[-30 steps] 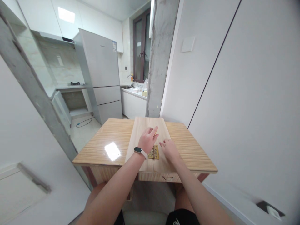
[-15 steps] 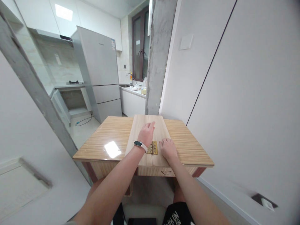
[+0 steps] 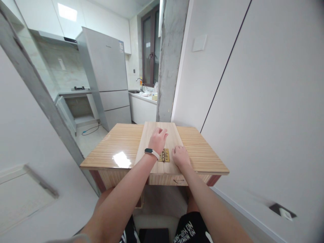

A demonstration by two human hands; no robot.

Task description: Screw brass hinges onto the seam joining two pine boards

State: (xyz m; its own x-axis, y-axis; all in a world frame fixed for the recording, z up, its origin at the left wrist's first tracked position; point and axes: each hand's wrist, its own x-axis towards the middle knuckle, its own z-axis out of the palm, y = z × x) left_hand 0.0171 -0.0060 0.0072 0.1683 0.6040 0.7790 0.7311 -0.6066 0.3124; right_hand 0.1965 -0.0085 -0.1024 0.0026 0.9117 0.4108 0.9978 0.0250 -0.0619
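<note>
Two pale wooden boards [image 3: 172,133] lie side by side across the table [image 3: 126,138], with a seam between them. A brass-coloured hinge [image 3: 166,155] spans that seam, and my left wrist partly covers it. My left hand [image 3: 158,139] is raised just above the boards beyond the hinge, its fingers curled together. Whatever it may hold is hidden. Beside the hinge, my right hand [image 3: 181,157] rests on the right-hand board, palm down, with the fingers slightly bent and nothing visible in them. A watch band [image 3: 152,152] circles my left wrist.
The table has a drawer [image 3: 177,180] at its front, above my legs. Beyond stand a grey fridge [image 3: 108,64], a sink counter [image 3: 143,104] and a concrete pillar [image 3: 170,60]. White panels [image 3: 253,118] rise on the right.
My left hand's fingers have curled in from a straighter pose. My right hand stays on the board, its fingers drawn in a little. The view has shifted slightly.
</note>
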